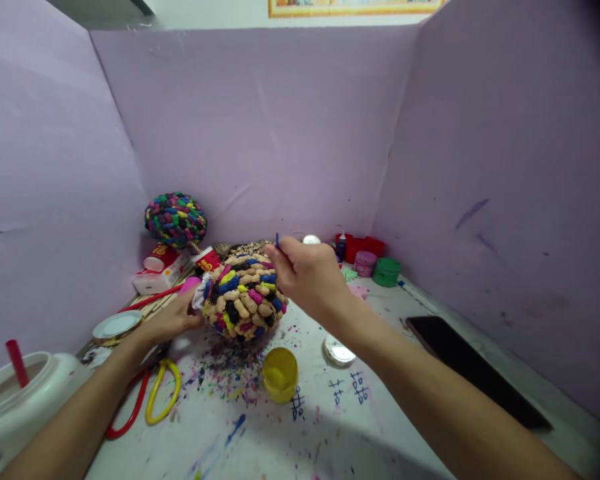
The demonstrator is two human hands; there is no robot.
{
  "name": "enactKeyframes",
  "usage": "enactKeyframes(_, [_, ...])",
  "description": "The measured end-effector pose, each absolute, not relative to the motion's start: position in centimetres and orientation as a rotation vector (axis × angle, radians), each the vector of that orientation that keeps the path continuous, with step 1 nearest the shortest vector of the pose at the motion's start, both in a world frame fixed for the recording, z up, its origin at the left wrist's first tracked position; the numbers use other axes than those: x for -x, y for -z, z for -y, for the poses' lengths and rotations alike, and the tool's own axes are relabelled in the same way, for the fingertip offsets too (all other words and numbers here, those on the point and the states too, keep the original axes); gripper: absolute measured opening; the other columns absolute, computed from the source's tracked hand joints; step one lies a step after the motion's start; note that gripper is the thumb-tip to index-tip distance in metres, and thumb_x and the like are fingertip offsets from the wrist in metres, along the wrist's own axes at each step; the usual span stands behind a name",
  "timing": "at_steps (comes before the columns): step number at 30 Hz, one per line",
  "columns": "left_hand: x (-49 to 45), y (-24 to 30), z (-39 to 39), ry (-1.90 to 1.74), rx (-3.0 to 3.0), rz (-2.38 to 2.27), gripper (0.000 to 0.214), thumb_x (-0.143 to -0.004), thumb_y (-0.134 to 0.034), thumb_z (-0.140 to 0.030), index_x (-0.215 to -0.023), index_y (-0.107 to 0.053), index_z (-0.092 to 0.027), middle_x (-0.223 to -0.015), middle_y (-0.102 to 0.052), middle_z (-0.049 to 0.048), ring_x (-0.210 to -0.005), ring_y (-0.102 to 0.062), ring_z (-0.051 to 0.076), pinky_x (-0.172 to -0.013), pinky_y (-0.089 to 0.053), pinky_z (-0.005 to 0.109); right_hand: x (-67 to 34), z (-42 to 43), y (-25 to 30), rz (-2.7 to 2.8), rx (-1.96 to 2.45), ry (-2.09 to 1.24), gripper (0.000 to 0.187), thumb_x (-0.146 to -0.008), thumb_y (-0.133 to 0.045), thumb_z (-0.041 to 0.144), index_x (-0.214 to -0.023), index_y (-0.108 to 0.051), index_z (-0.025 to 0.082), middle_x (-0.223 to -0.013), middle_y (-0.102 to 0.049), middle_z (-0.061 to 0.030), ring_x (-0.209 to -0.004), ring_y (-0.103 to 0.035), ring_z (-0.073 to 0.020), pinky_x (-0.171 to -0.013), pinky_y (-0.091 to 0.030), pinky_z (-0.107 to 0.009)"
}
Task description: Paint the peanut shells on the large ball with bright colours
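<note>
A ball covered in peanut shells (250,297), some bare tan and others painted blue, black, pink and yellow, is held at its left end by my left hand (177,317). White gathered cloth (199,295) lies at that end, by my fingers. Pinched in my right hand (303,267) is a thin blue paintbrush (277,240); only its handle end sticks up, and its bristles are hidden behind the hand. That hand is at the ball's upper right; whether the brush touches the shells I cannot see. Below stands a yellow paint pot (280,377).
A fully painted ball (176,220) stands at back left above red cups (161,257). Yellow-handled scissors (163,393) and a white jar (35,380) lie left. A silver lid (339,351), green pot (387,272) and black phone (470,367) are right. Purple panels (280,133) enclose the table.
</note>
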State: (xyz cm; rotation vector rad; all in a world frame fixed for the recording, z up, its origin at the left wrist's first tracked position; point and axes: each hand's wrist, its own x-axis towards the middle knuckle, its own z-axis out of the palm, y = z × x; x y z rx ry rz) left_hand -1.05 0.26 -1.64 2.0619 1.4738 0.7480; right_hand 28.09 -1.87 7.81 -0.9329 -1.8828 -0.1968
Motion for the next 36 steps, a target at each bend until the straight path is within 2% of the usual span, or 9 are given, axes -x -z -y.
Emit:
enactKeyframes(4, [1.5,1.9,-0.5,-0.725,-2.069,-1.393,0.077,-0.071,-0.066,-0.037,-0.138,-0.034,-0.016,-0.135,-0.052,0.0092,-0.118,-0.051,0.031,-0.097,-0.044,0.039,-28.4,0.1,-8.8,1.855,1.024,0.031,0.037,-0.088,-0.051,0.031,-0.054,-0.052,0.017,-0.045,-0.048,0.0026,-0.044,-0.037,-0.0083,-0.046,-0.023,-0.025])
enactKeyframes(7, [1.7,1.9,-0.6,-0.712,-2.077,-1.397,0.076,-0.071,-0.062,-0.037,-0.137,-0.033,-0.013,-0.133,-0.053,0.0102,-0.12,-0.049,0.032,-0.099,-0.043,0.041,-28.9,-0.6,-8.6,1.777,1.023,-0.1,0.038,-0.088,-0.051,0.032,-0.053,-0.051,0.017,-0.047,-0.053,0.0016,-0.045,-0.045,-0.0086,-0.046,-0.028,-0.022])
enactKeyframes(12, [1.4,1.7,-0.5,-0.724,-2.062,-1.392,0.076,-0.07,-0.064,-0.038,-0.136,-0.035,-0.014,-0.13,-0.055,0.0091,-0.116,-0.052,0.031,-0.098,-0.044,0.039,-30.1,-1.6,-6.9,1.6,0.991,-0.291,0.034,-0.088,-0.049,0.036,-0.06,-0.056,0.017,-0.054,-0.062,-0.0027,-0.05,-0.058,-0.0126,-0.048,-0.041,-0.022])
enactKeyframes(19, [1.1,1.7,-0.4,-0.728,-2.04,-1.368,0.073,-0.071,-0.066,-0.042,-0.134,-0.04,-0.016,-0.131,-0.056,0.0083,-0.115,-0.053,0.031,-0.098,-0.044,0.039,-31.5,-3.1,-4.7,1.363,0.905,-0.715,0.031,-0.083,-0.049,0.043,-0.068,-0.057,0.016,-0.052,-0.059,0.0006,-0.045,-0.06,-0.0135,-0.046,-0.052,-0.026])
enactKeyframes(30, [0.6,1.7,-0.3,-0.748,-2.049,-1.372,0.08,-0.071,-0.069,-0.042,-0.14,-0.036,-0.019,-0.131,-0.057,0.0079,-0.119,-0.052,0.031,-0.099,-0.044,0.041,-31.4,-3.9,-3.6,1.244,0.786,-0.89,0.03,-0.078,-0.056,0.045,-0.066,-0.054,0.018,-0.047,-0.054,0.0048,-0.039,-0.053,-0.0095,-0.043,-0.05,-0.023])
enactKeyframes(36, [1.0,1.7,-0.4,-0.709,-2.133,-1.381,0.07,-0.073,-0.066,-0.045,-0.134,-0.046,-0.018,-0.124,-0.062,0.0068,-0.121,-0.05,0.031,-0.103,-0.04,0.04,-31.3,-5.3,-2.9,1.169,0.753,-1.114,0.028,-0.08,-0.056,0.045,-0.068,-0.052,0.019,-0.047,-0.053,0.0059,-0.038,-0.051,-0.0088,-0.04,-0.047,-0.021])
